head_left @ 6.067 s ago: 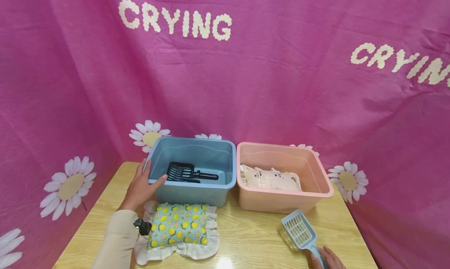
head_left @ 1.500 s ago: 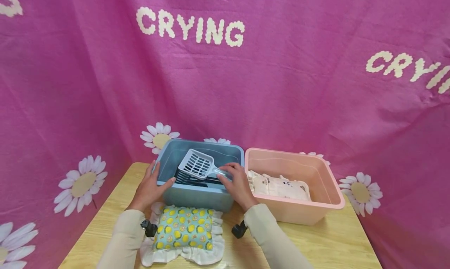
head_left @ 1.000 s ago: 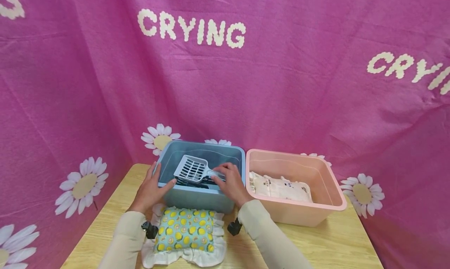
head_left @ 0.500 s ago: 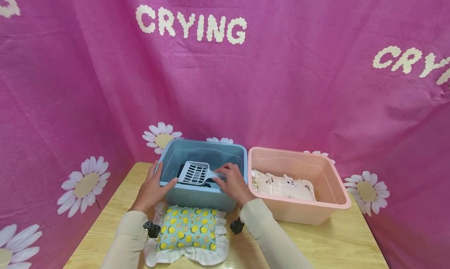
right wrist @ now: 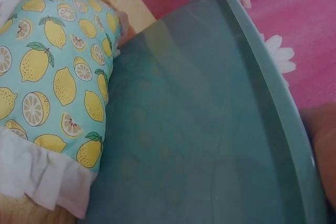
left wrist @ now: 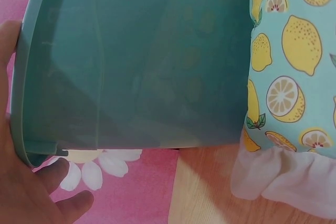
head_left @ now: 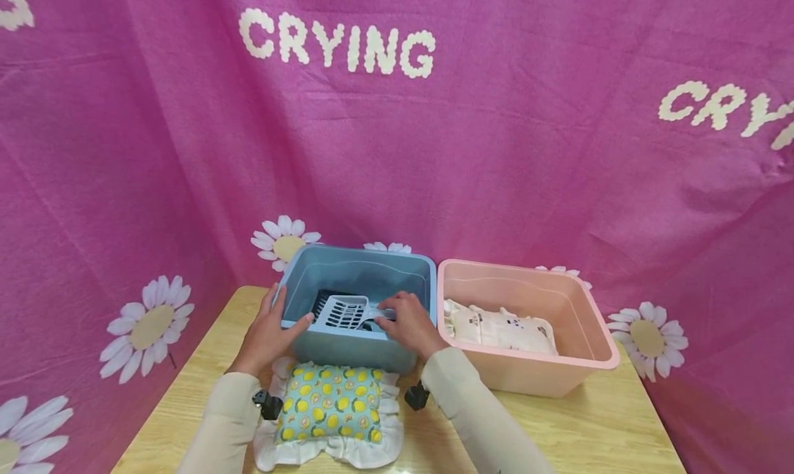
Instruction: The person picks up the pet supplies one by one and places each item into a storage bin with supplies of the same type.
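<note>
My right hand (head_left: pixel 409 324) reaches over the front of the blue bin (head_left: pixel 366 353), gripping the handle of a light blue litter scoop (head_left: pixel 366 300). The scoop's slotted head lies low inside the bin, overlapping a black litter scoop (head_left: pixel 320 299) that is mostly hidden beneath it. My left hand (head_left: pixel 267 336) holds the bin's front left corner, thumb over the front rim and fingers along the left side. In the right wrist view the bin's front wall hides the scoops, and only a bit of my right hand (right wrist: pixel 323 148) shows beyond the rim.
A lemon-print pillow (head_left: pixel 331 405) with white ruffles lies before the blue bin, under my forearms. Beside that bin stands a pink bin (head_left: pixel 515 371) with a cream printed pillow (head_left: pixel 505 329) inside. A pink cloth (head_left: pixel 527 150) hangs behind the wooden table (head_left: pixel 589 426).
The right hand has carried the light blue scoop from the table's right side into the blue bin. Over the last second the scoop's head sinks lower. The left hand stays at the corner.
</note>
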`<state>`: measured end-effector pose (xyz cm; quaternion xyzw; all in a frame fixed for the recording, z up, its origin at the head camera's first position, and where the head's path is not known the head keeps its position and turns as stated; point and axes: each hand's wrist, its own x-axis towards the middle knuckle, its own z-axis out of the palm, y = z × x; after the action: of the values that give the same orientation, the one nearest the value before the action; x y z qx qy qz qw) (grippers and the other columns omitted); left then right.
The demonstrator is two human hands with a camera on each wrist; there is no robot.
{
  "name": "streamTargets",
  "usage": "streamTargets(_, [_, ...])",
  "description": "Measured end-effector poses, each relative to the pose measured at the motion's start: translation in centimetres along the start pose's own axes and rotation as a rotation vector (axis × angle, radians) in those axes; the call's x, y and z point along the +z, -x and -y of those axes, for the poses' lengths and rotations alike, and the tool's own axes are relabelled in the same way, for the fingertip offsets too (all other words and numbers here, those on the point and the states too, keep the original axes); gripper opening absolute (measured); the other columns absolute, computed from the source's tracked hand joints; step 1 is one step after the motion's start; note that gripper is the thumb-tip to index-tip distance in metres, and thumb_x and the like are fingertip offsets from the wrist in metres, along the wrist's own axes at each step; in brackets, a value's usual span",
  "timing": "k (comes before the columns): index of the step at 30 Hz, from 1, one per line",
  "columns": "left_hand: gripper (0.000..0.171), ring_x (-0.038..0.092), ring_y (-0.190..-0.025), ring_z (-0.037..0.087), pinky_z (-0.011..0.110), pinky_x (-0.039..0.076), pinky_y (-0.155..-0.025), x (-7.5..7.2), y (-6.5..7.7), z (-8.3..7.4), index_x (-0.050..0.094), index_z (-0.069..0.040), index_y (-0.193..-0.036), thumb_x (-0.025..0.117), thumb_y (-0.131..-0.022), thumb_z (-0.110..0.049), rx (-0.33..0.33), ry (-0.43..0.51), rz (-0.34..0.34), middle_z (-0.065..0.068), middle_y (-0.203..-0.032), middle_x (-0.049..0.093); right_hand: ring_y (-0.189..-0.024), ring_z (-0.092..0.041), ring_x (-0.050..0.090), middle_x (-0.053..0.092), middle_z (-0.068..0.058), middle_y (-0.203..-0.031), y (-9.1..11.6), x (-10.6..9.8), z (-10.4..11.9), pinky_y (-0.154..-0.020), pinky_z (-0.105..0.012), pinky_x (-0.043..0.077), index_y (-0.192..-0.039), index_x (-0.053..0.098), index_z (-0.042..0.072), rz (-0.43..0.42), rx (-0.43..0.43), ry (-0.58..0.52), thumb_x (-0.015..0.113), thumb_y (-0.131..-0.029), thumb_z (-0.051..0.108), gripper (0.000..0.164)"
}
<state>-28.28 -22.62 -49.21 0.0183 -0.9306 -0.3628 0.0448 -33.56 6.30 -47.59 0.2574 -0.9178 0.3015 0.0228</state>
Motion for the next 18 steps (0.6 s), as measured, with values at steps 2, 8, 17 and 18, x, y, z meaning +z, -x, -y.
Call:
streamTargets(2, [0.098,0.020,-0.141,0.046,0.069,0.031,-0.100,0.01,0.00,-0.01,0.007,-0.015,-0.156,0.056,-0.086,-0.063,0.002,-0.006,-0.001,0.009,-0.162,-0.001,-0.107,-0.023,0.051,0.062,-0.008,-0.111,-0.04,-0.01,0.01,-0.092,-0.039,0.048,-0.112,0.072,0.011,0.011,0.006,-0.002,0.069,-0.089,0.027,0.028])
streamTargets(8, [0.099,0.019,-0.141,0.045,0.069,0.031,-0.099,0.09,-0.19,-0.02,0.006,-0.017,-0.157,0.058,-0.086,-0.062,-0.003,-0.002,0.000,0.009,-0.162,0.000,-0.105,-0.023,0.054,0.064,-0.008,-0.107,-0.29,-0.24,0.06,-0.091,-0.040,0.048,-0.108,0.074,0.010,0.048,-0.012,-0.014,0.071,-0.088,0.023,0.024])
streamTargets(17, [0.100,0.017,-0.142,0.045,0.070,0.030,-0.100,0.16,0.03,0.04,0.004,-0.018,-0.157,0.056,-0.085,-0.066,-0.003,0.002,0.005,0.006,-0.162,-0.003,-0.104,-0.023,0.055,0.065,-0.005,-0.106,-0.41,-0.23,-0.12,-0.092,-0.040,0.047,-0.106,0.074,0.012,0.075,0.000,-0.034,0.072,-0.087,0.022,0.021])
streamTargets(18, [0.100,0.017,-0.142,0.045,0.070,0.030,-0.100,0.13,0.04,-0.01,0.004,-0.018,-0.157,0.056,-0.085,-0.066,-0.003,0.000,0.005,0.006,-0.162,-0.004,-0.105,-0.023,0.055,0.064,-0.006,-0.106,-0.40,-0.26,-0.11,-0.092,-0.040,0.047,-0.106,0.074,0.012,0.074,0.003,-0.043,0.072,-0.087,0.022,0.021])
